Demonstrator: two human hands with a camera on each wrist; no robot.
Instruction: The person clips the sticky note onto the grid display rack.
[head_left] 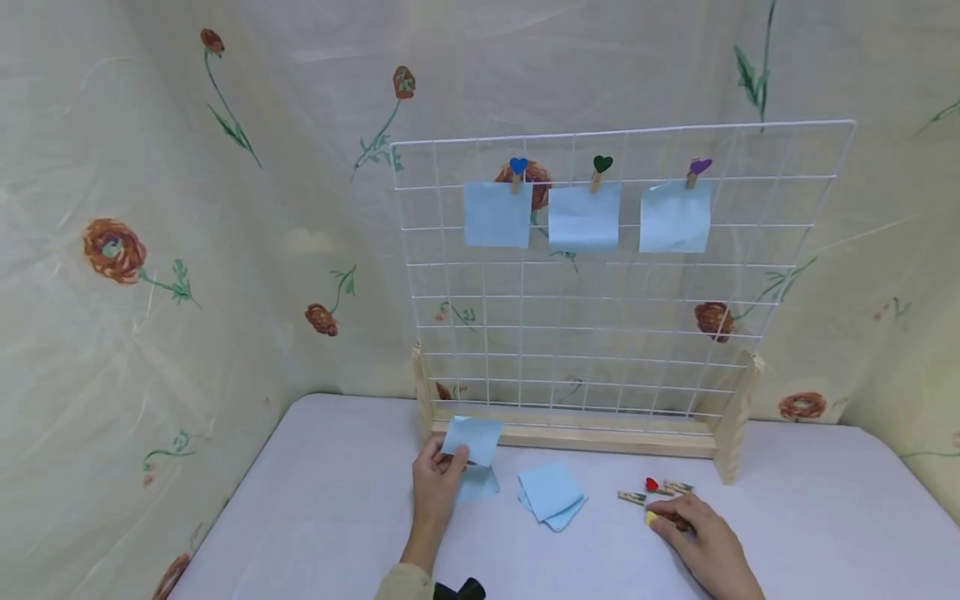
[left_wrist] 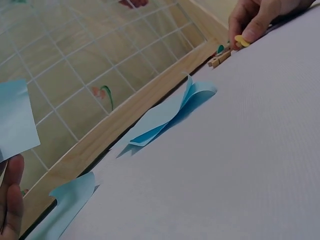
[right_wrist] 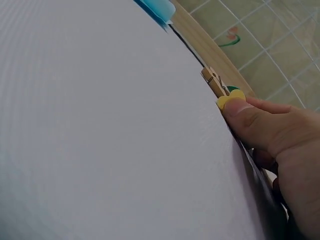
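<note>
In the head view, my left hand [head_left: 435, 492] pinches a light blue paper note [head_left: 474, 437] above the table, thumb in front of it. Another blue note [head_left: 477, 485] lies just below and behind that hand. On the right, my right hand [head_left: 708, 542] pinches a clothespin with a yellow heart [right_wrist: 237, 94] between thumb and fingers, low at the tabletop. Its wooden part is mostly hidden by the fingers. Several small wooden clothespins [head_left: 632, 497] lie just beyond this hand, one bearing a red heart [head_left: 651, 483]. Between the hands rests a small stack of blue notes [head_left: 551, 490].
A white wire grid [head_left: 585, 312] stands in a wooden base [head_left: 607, 437] at the back of the white table [head_left: 322, 500]. Three blue notes hang from its upper part on a blue-heart clip [head_left: 517, 169], a green-heart clip [head_left: 602, 167] and a purple-heart clip [head_left: 697, 169].
</note>
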